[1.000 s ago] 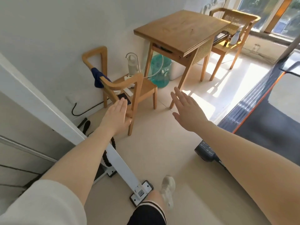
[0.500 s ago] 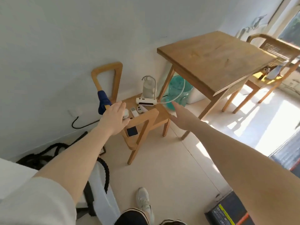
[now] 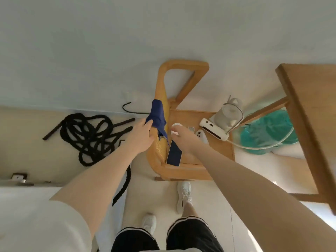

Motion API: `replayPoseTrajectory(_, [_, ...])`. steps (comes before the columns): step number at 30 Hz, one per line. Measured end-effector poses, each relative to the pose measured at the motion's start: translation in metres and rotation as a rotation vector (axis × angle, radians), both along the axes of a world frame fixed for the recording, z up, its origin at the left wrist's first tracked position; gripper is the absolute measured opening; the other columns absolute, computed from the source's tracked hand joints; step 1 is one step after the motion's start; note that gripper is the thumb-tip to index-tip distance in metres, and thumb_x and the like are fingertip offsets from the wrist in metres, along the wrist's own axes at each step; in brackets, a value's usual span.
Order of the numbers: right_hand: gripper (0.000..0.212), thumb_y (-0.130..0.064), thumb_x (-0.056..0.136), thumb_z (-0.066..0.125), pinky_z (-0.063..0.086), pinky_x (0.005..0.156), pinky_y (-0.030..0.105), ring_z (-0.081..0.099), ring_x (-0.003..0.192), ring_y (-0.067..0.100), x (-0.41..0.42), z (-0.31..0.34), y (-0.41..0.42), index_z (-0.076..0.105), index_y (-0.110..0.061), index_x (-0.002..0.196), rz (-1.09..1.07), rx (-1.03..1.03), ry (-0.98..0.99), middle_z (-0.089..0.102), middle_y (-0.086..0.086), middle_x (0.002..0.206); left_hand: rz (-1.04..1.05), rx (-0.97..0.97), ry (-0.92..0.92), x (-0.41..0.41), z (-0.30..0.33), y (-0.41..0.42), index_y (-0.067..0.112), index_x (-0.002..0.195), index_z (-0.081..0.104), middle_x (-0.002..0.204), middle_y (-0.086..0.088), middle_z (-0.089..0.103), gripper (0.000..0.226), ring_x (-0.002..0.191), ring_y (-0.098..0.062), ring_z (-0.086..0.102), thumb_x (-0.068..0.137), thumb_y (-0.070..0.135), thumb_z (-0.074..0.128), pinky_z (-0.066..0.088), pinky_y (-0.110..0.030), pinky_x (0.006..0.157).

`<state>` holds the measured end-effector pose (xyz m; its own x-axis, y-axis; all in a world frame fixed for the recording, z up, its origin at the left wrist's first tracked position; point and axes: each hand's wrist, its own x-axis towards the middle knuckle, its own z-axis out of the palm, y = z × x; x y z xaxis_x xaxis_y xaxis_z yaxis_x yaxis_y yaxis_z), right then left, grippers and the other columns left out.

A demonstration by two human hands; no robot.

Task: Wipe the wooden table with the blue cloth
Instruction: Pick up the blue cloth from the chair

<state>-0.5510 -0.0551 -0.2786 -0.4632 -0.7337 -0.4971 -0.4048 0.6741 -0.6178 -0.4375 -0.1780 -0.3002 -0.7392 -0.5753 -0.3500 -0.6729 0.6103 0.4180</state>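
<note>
**Head view: cloth reached, pickup starting**

Head camera has tipped from looking across the room to looking straight down on the chair (image 3: 183,171); both arms have closed in on it. Judgement: approach done, cloth pickup begins, wiping not started.

Left of centre: black rope (image 3: 91,135) coiled on floor.
Centre: left hand (image 3: 141,136), fingertips touching blue cloth (image 3: 157,116) draped over the chair's armrest; whether it grips yet, cannot tell.
Right of centre: right hand (image 3: 183,138) over the seat beside a phone (image 3: 174,153), fingers hidden, state unclear.
Right edge: counter (image 3: 312,113), well apart from cloth.
</note>
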Motion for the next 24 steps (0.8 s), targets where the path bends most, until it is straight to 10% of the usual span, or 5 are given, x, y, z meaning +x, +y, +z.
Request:
replayPoseTrajectory(11, [0.042, -0.01, 0.098, 0.037, 0.041, 0.082, 0.03, 0.05, 0.112, 0.028, -0.099, -0.075, -0.123, 0.028, -0.009, 0.139, -0.12, -0.032, -0.297, 0.048, 0.016, 0.132, 0.639, 0.201, 0.081, -0.066, -0.062, -0.025, 0.011, 0.127, 0.048, 0.121, -0.009, 0.057, 0.045, 0.111, -0.026, 0.055, 0.089, 0.034, 0.057, 0.043, -0.034, 0.089])
replayPoseTrajectory(19, [0.013, -0.02, 0.093, 0.048, 0.036, 0.066, 0.03, 0.051, 0.079, 0.025, -0.098, -0.084, -0.128, 0.051, -0.007, 0.095, 0.095, -0.051, -0.101, 0.052, 0.007, 0.078, 0.574, 0.159, 0.091, -0.064, -0.049, -0.032, 0.008, 0.105, 0.059, 0.097, -0.01, 0.062, 0.023, 0.089, -0.021, 0.057, 0.094, 0.026, 0.052, 0.035, -0.02, 0.078])
replayPoseTrajectory(24, [0.01, -0.005, 0.092, 0.044, 0.039, 0.062, 0.026, 0.05, 0.079, 0.023, -0.111, -0.015, -0.106, 0.051, -0.012, 0.092, 0.178, -0.142, -0.232, 0.055, 0.008, 0.082, 0.572, 0.552, 0.126, -0.07, 0.016, -0.037, 0.014, 0.068, 0.052, 0.065, 0.0, 0.055, 0.033, 0.061, -0.013, 0.052, 0.095, 0.032, 0.047, 0.044, -0.026, 0.062])
